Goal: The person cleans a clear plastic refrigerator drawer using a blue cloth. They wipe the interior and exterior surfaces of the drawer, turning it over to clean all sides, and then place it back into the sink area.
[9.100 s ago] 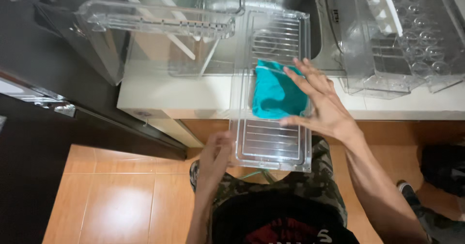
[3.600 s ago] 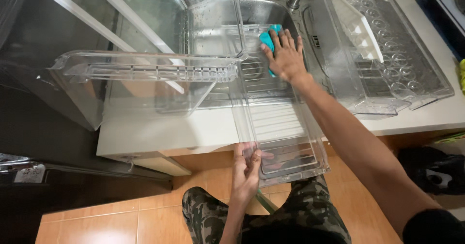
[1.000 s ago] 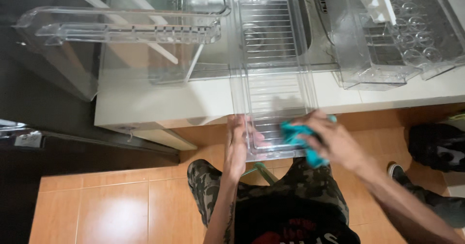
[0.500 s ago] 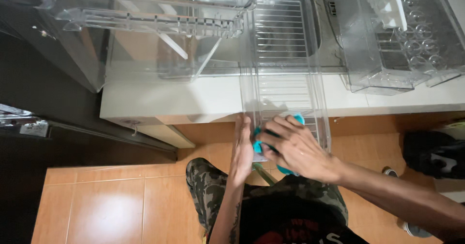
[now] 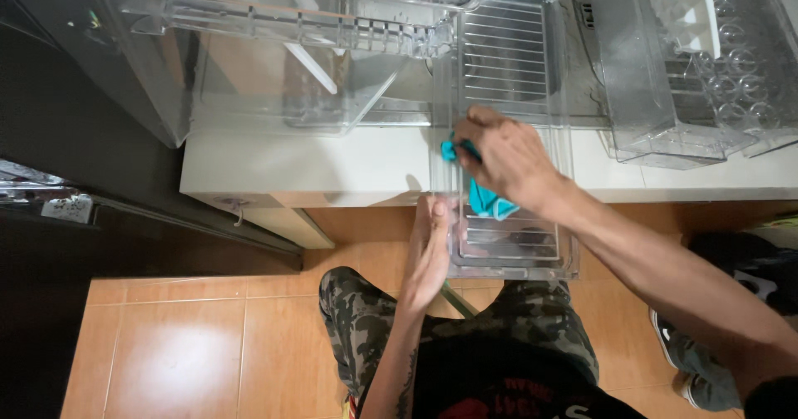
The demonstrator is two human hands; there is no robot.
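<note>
While the clear plastic fridge tray (image 5: 504, 95) runs lengthwise from the sink at the top centre of the frame down over the counter edge (image 5: 332, 170) toward the person's lap, the left hand (image 5: 431, 248) grips its lower-left rim, fingers curled round the side wall. Right hand (image 5: 503, 157) sits further up, mid-frame, pressed down on a teal cloth (image 5: 486, 199) bunched under the palm inside the tray. So the right hand's the one on the tray floor, with the left just bracing the near end
</note>
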